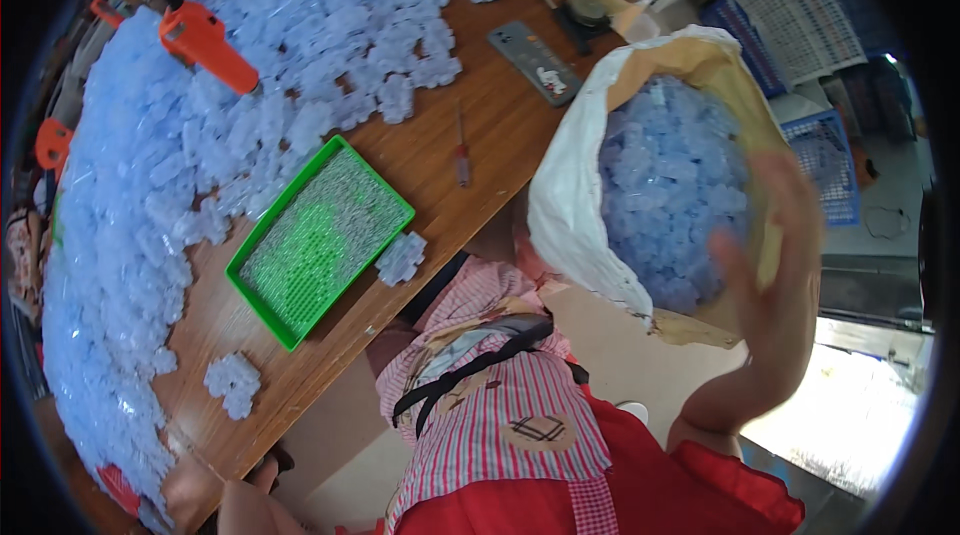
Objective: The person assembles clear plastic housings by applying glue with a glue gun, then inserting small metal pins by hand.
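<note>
At the bottom of the frame, the person is wearing a striped apron (490, 425). Right of centre, the right hand (778, 280) is hovering, blurred, over the sack's right side, its thumb and fingers spreading apart. At lower left, the left hand (192, 483) is lying near the surface's edge; its finger pose cannot be told. The white sack (565, 205) is standing open right of centre, holding pale blue plastic pieces (670, 195). On the wooden surface (425, 160), a green tray (352, 281) is holding small silvery bits, and a screwdriver (462, 165) is lying to its upper right. Farther off, a big heap (320, 35) of similar pieces is filling the upper left, an orange tool (208, 45) resting on it.
</note>
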Demonstrator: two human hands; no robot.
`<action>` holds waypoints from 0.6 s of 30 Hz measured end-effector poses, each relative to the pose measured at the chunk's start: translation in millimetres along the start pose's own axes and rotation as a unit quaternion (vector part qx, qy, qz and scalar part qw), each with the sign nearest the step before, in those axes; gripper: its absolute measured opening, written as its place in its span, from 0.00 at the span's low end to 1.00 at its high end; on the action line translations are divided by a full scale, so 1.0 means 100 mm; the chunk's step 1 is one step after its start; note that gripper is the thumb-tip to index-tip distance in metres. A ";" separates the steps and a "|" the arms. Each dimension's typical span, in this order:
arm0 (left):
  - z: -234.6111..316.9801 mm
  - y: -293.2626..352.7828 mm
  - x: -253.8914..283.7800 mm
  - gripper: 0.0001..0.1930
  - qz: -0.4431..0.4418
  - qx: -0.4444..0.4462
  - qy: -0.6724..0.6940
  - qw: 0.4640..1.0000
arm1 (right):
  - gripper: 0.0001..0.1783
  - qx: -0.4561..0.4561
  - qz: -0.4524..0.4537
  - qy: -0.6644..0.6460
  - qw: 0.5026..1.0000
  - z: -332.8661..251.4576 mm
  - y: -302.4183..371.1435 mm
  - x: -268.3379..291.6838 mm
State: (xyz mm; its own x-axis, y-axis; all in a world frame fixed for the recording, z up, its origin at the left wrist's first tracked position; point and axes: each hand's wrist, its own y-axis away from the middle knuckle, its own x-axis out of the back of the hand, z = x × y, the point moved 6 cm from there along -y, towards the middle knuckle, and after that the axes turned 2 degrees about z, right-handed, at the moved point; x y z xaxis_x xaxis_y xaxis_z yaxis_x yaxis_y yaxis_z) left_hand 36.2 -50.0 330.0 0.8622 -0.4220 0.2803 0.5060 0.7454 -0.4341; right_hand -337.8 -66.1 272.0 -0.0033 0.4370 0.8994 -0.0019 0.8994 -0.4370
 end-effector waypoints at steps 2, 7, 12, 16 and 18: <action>0.05 0.05 0.00 0.05 0.002 0.011 -0.018 1.000 | 0.24 0.094 -0.318 -0.273 0.903 -0.45 0.11 -0.06; 0.19 0.06 -0.16 0.05 0.036 0.067 -0.091 0.993 | 0.21 0.396 -0.466 -0.525 0.592 -1.12 0.17 0.62; 0.25 0.15 -0.15 0.05 0.054 0.092 -0.101 0.989 | 0.23 0.492 -0.618 -0.417 0.449 -1.37 0.26 0.83; 0.24 0.23 -0.17 0.06 0.069 0.113 -0.108 0.985 | 0.18 0.463 -0.700 -0.410 0.357 -1.18 0.35 0.66; 0.22 0.27 -0.18 0.06 0.066 0.116 -0.097 0.986 | 0.18 0.461 -0.705 -0.418 0.342 -1.18 0.34 0.63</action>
State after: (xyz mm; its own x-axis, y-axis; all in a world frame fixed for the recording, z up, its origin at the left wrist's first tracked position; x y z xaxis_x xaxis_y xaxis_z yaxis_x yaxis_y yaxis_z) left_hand 33.5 -11.2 332.2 0.8874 -0.2239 0.4030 0.3512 0.8946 -0.2763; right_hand -219.9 -7.6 314.5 0.3662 -0.9278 0.0718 -0.9032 -0.3359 0.2672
